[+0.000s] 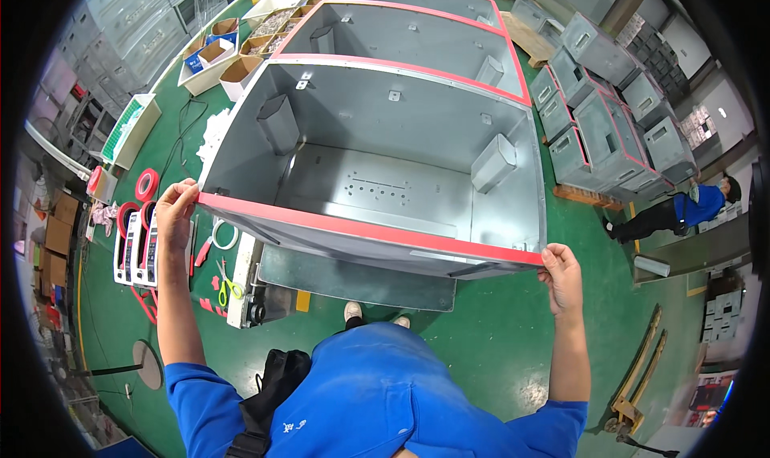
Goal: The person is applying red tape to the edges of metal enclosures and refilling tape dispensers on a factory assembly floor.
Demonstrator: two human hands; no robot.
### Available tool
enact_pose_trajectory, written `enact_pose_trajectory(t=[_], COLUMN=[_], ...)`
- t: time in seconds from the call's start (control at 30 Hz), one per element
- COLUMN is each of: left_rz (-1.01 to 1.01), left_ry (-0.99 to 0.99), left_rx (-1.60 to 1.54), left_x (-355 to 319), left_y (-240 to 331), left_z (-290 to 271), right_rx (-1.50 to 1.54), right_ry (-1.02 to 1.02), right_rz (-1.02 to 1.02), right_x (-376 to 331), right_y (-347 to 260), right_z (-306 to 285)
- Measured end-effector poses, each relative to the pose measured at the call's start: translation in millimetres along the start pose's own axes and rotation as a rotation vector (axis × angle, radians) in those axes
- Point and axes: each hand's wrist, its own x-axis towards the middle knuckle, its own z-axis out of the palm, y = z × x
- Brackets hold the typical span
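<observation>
An open grey metal cabinet (pixel 353 105) lies in front of me, its inside facing up. A strip of red tape (pixel 377 232) runs along its near edge, from one front corner to the other. At the left corner my left hand (pixel 176 208) pinches the end of the strip. My right hand (pixel 562 276) pinches the other end at the right corner, fingers curled. Whether the strip is stuck down along its whole length, I cannot tell. Inside the cabinet, two angular grey boxes (pixel 493 164) sit against the side walls.
More red-edged cabinets (pixel 401 29) stand behind. On the left are tape dispensers (pixel 126 249), a red tape roll (pixel 147 184), green-handled scissors (pixel 230 283) and parts bins (pixel 218 53). Grey metal boxes (pixel 605 141) are stacked on the right, near another person (pixel 696 207) and a pallet jack (pixel 639 370).
</observation>
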Motion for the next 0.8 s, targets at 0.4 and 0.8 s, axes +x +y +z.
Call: enact_pose_trajectory(t=[0.4, 0.8], left_rz=[0.019, 0.013], left_ry=[-0.01, -0.005], left_rx=[-0.017, 0.005], left_x=[-6, -10], left_y=[3, 9], left_z=[4, 9], right_rx=[-0.048, -0.949], right_ry=[0.05, -0.078], right_rz=[-0.023, -1.078], right_x=[-1, -35], right_y=[2, -9], right_z=[1, 114])
